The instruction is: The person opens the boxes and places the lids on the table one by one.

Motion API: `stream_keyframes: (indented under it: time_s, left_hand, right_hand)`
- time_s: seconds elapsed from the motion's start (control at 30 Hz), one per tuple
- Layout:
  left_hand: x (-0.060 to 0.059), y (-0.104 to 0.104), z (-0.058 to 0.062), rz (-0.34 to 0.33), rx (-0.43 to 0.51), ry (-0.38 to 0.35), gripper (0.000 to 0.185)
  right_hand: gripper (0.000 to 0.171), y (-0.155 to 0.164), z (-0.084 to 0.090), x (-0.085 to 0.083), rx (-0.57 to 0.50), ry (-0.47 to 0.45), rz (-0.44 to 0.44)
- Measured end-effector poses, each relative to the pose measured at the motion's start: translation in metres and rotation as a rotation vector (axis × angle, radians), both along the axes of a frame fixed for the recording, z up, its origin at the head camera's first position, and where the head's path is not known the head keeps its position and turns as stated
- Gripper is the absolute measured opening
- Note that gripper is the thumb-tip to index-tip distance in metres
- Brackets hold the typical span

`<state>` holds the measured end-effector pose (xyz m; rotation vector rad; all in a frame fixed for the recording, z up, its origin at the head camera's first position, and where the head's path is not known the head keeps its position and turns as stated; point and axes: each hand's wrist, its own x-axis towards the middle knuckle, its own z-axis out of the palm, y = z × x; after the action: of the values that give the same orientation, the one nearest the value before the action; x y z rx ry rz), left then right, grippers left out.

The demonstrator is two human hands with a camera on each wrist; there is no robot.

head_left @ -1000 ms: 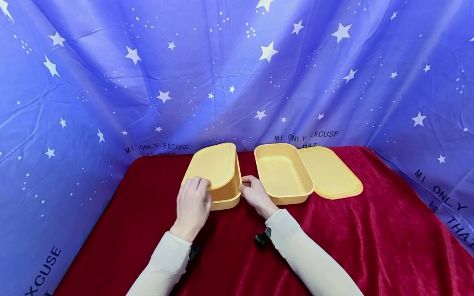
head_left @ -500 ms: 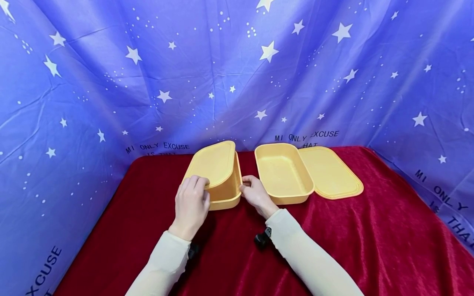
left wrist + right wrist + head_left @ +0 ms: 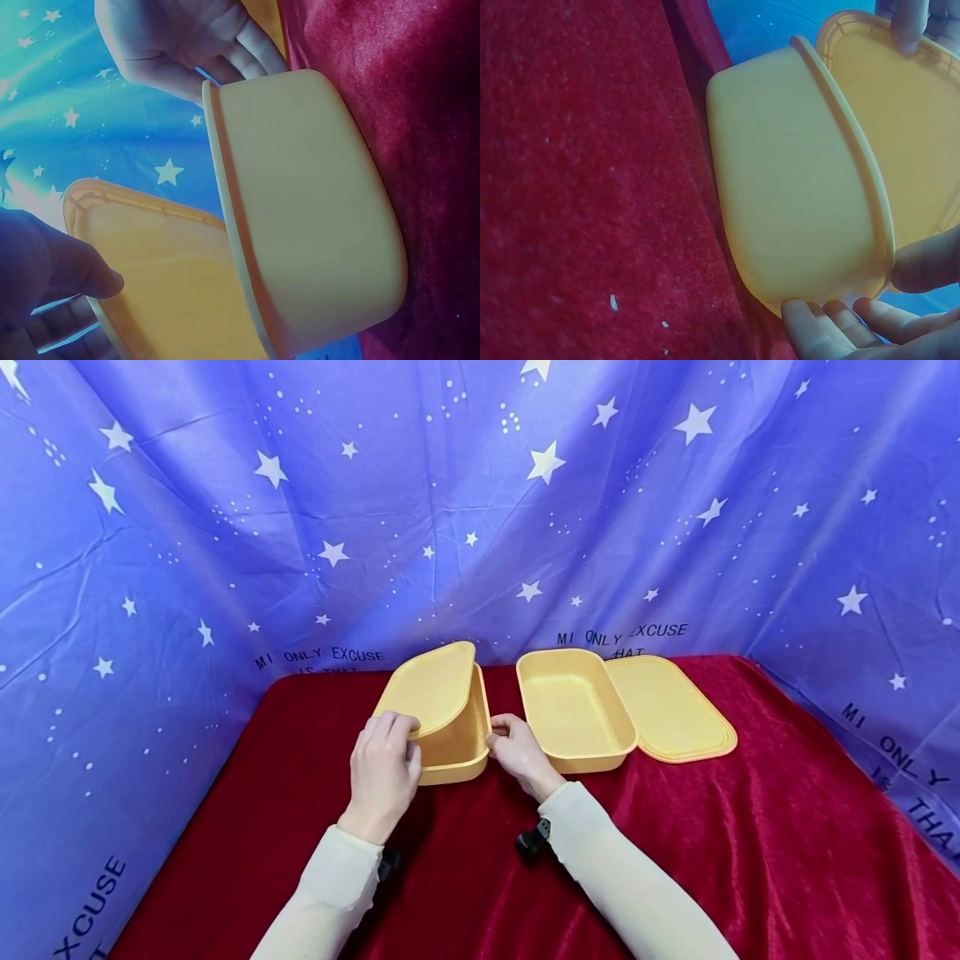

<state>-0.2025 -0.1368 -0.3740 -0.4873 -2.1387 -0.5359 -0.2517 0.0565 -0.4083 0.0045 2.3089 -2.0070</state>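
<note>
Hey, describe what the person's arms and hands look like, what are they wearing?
Both arms wear long cream sleeves, the left sleeve and the right sleeve reaching to the wrists. The left hand and right hand are bare, with no gloves. A small black device sits strapped under the right wrist, and another under the left.

The starry blue curtain (image 3: 480, 527) carries the printed words "MI ONLY EXCUSE IS THAT", readable at twelve o'clock behind the table, again at four o'clock, and partly, "EXCUSE", at eight o'clock.
</note>
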Motion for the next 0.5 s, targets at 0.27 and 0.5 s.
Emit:
stream_keyframes:
  time_s: [0.27,0.5]
  left_hand:
    - [0.0016,-0.0006,0.0028,0.005,0.027,0.008,0.020]
    - [-0.0003,-0.0015,0.0017,0.004,0.052,0.026,0.020]
  right_hand:
    - [0.034,0.0004,0.0007,-0.0001,0.000,-0.004,-0.001]
    - [0.034,0.0006,0.0001,-0.0006,-0.004,-0.006,0.003]
